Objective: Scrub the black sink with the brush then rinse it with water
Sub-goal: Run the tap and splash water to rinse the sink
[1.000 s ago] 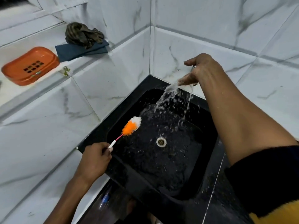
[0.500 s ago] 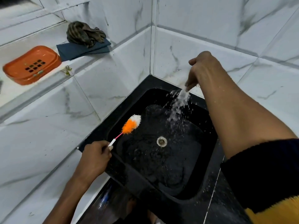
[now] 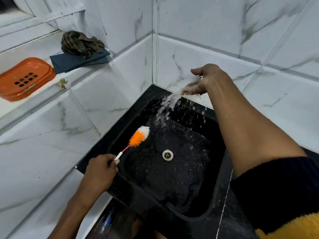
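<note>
Water point(image 3: 168, 105) fans off the fingers of our right hand point(image 3: 204, 81), which we hold palm-down and spread open at the far corner of the black sink point(image 3: 219, 178), closed on nothing; a glint of metal shows just behind it, but we cannot tell what it is. The spray falls onto the far part of the basin, and drops scatter across the wet floor around the round drain point(image 3: 167, 154). Our left hand point(image 3: 101, 171) is curled at the near-left edge of the sink, its grip closed around the white end of the brush point(image 3: 138, 138). From there the thin pink stem rises toward the far right and ends in a fluffy head, orange below and white at the tip, which sits over the left side of the basin; we cannot tell whether the bristles touch the surface. The sink is set in a corner of white marbled tile, its rim speckled with droplets. On the ledge point(image 3: 77, 75) up to the left lie an orange soap dish point(image 3: 24, 78) and, beside it, a folded dark blue cloth point(image 3: 74, 62) with a crumpled striped rag point(image 3: 80, 43) resting on top of it. Our right forearm crosses over the sink's right rim, and a dark sleeve with a yellow cuff point(image 3: 293, 226) shows at the lower right.
</note>
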`<state>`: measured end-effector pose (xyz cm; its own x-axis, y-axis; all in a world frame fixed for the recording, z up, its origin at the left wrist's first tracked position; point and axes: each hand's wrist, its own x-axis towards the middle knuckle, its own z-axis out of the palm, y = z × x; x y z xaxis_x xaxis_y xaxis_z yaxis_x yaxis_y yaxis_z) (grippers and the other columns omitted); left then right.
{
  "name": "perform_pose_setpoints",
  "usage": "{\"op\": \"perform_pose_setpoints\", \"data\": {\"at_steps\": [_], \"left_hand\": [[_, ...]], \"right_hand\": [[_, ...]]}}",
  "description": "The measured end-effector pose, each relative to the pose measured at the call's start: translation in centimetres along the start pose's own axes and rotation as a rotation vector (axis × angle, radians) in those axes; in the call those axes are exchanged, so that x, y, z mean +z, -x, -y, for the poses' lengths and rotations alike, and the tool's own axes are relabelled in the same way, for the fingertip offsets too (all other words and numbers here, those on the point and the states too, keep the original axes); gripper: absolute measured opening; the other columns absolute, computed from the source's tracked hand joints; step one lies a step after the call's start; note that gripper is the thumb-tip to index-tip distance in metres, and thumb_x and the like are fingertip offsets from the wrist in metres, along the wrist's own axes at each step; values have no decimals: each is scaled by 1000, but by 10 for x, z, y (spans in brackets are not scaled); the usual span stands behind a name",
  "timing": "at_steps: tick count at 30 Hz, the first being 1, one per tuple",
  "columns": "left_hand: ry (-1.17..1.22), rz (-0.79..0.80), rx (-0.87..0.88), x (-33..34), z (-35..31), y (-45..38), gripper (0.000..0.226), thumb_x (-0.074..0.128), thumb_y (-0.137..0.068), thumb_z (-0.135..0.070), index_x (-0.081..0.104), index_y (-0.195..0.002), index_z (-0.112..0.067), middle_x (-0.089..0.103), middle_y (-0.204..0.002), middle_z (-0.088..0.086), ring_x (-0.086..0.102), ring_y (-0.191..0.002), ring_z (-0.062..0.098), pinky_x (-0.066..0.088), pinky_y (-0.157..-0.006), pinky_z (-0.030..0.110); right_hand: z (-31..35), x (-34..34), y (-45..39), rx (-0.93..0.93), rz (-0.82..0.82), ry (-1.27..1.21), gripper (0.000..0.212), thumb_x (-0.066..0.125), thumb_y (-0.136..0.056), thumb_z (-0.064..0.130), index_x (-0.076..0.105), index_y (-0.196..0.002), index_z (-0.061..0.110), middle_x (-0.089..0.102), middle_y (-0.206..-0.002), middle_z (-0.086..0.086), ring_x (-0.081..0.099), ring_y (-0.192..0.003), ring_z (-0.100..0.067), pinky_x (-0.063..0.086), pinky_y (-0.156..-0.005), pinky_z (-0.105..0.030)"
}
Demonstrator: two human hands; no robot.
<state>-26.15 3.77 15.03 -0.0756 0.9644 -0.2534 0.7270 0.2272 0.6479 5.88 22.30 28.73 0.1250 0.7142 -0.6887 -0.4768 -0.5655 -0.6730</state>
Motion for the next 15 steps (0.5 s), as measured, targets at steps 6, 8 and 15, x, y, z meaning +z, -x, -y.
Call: {"op": "perform_pose_setpoints", "data": {"at_steps": [6, 8, 15], "left_hand": [[-39, 1, 18, -1, 0, -3, 29, 58, -96, -17, 67, -69, -18, 65, -57, 1, 49, -41, 5, 37, -44, 18], [-38, -7, 18, -2, -1, -4, 28, 59, -96, -17, 67, -69, -17, 65, -58, 2, 50, -40, 5, 37, -43, 17], [-15, -19, 16, -3, -2, -4, 27, 59, -95, -14, 68, -70, -18, 64, -56, 2, 47, -38, 5, 35, -40, 15]], "right_hand": [[1, 1, -12, -63, -87, 10, 70, 53, -86, -9, 22, -148, -1, 38, -136, -41, 36, -125, -63, 32, -97, -75], [1, 1, -13, -54, -100, 65, 72, 55, -85, -8, 22, -148, 0, 39, -134, -43, 36, -123, -65, 32, -96, -76], [9, -4, -18, 31, -57, 160, 67, 54, -89, -2, 21, -147, -6, 34, -141, -39, 29, -112, -77, 37, -88, -77]]}}
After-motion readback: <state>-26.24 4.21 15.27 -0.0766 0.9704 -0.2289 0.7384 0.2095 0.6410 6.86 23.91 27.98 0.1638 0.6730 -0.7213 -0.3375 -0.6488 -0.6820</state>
